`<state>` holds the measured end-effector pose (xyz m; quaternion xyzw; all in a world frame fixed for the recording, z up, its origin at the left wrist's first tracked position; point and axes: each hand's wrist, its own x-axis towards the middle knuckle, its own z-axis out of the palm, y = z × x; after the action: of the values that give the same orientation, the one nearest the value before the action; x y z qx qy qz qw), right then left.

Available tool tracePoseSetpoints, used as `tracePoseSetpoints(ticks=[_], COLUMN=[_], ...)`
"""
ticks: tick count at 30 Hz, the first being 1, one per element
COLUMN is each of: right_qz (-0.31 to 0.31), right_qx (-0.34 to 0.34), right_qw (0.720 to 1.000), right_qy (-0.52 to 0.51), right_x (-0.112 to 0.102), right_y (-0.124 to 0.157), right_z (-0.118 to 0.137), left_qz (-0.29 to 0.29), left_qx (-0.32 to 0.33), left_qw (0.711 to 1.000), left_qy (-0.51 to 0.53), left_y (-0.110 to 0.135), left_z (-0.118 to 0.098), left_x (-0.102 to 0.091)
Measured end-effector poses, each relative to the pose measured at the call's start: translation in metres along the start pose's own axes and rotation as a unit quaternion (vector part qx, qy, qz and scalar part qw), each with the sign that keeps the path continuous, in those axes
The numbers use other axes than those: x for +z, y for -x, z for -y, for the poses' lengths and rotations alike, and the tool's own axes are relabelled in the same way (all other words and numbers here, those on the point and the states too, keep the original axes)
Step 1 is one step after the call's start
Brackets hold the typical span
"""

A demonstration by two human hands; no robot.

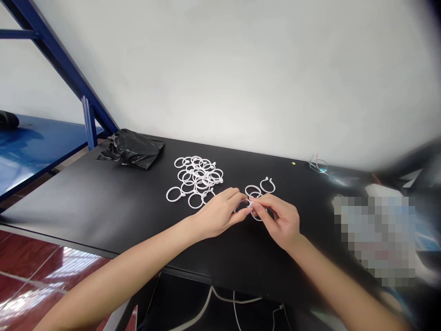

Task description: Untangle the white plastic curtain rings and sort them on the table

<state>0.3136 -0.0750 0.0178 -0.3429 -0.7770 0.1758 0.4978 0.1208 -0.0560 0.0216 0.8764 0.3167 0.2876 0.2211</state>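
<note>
Between my two hands is a white shower curtain ring, held just above the table. My left hand pinches its left side. The fingertips of my right hand close on its right end; the fingers partly hide the clasp, so I cannot tell whether it is fastened. Several more rings lie right behind and under my hands, among them an opened ring with its ends apart. To the left of my left hand is a loose pile of white rings, many overlapping.
A crumpled black plastic bag lies at the back left of the black table. Eyeglasses rest near the wall at the back right. A blurred package sits on the right. Pale cables hang below the front edge.
</note>
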Motion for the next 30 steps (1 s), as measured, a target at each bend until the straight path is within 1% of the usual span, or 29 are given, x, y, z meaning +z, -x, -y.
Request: tracePoseSetpoints(ticks=[7, 11, 13, 15, 17, 18, 20, 22, 25, 27, 30], right_qz=[0.017, 0.009, -0.027, -0.09, -0.147, -0.156, -0.121, -0.067, 0.006, 0.028, 0.027], right_qx=[0.071, 0.089, 0.119, 0.169, 0.204, 0.209, 0.199, 0.183, 0.181, 0.185, 0.18], right_qw=[0.996, 0.994, 0.991, 0.981, 0.967, 0.963, 0.961, 0.958, 0.946, 0.944, 0.947], right_qy=[-0.051, -0.065, -0.059, -0.028, 0.034, 0.071, 0.15, 0.213, 0.267, 0.271, 0.263], right_x=[0.0, -0.001, -0.004, -0.009, -0.016, -0.021, -0.03, -0.037, -0.04, -0.04, -0.038], right_y=[0.005, 0.005, 0.002, -0.002, -0.006, -0.007, -0.009, -0.007, -0.003, 0.0, 0.002], right_z=[-0.003, -0.002, -0.006, -0.014, -0.026, -0.032, -0.046, -0.059, -0.072, -0.077, -0.081], left_qz=[0.0, -0.005, -0.021, -0.045, -0.066, -0.073, -0.072, -0.054, -0.025, -0.019, -0.018], left_qx=[-0.001, 0.021, 0.028, 0.02, -0.004, -0.021, -0.059, -0.09, -0.109, -0.111, -0.11], left_qw=[1.0, 1.0, 0.997, 0.988, 0.974, 0.967, 0.953, 0.94, 0.927, 0.924, 0.926], left_qy=[0.018, -0.017, -0.071, -0.146, -0.215, -0.243, -0.289, -0.325, -0.358, -0.364, -0.36], left_y=[-0.001, -0.001, -0.001, -0.002, -0.002, -0.002, -0.002, -0.002, -0.001, 0.0, 0.001], left_z=[-0.001, 0.0, 0.004, 0.01, 0.018, 0.021, 0.028, 0.032, 0.036, 0.037, 0.038], left_x=[0.0, 0.0, 0.0, -0.002, -0.004, -0.006, -0.009, -0.012, -0.013, -0.013, -0.011])
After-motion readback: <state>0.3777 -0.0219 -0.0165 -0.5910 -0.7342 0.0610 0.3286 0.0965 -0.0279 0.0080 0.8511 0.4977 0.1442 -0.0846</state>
